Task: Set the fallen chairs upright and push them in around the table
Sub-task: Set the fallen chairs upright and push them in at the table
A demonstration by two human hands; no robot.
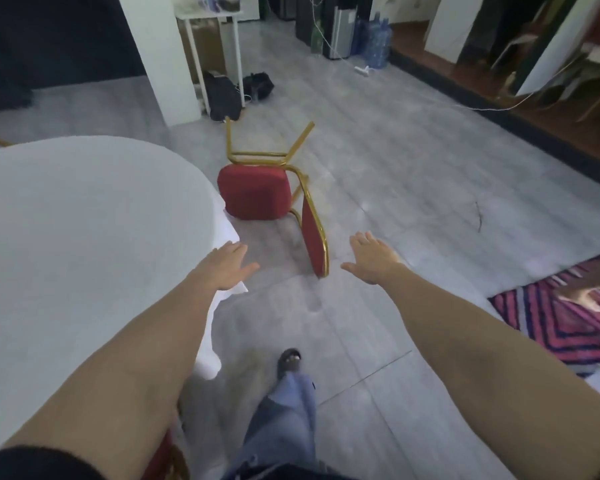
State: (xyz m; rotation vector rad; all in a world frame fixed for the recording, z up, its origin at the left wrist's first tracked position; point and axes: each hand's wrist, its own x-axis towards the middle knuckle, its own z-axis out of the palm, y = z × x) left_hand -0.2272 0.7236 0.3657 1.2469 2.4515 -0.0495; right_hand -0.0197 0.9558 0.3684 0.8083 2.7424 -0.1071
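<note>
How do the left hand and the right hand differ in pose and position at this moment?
The left hand reaches out beside the edge of the white-clothed table, over its hanging cloth; the right hand is over bare floor. The right hand is nearer the backrest of the fallen red chair, which lies between the two hands; the left hand is slightly farther from it. Both are open, palms down, fingers extended, and neither touches the chair.

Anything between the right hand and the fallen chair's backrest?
No. In the head view, only bare grey floor separates the open right hand from the fallen chair, whose red backrest lies nearest the hand. No contact yet.
</note>
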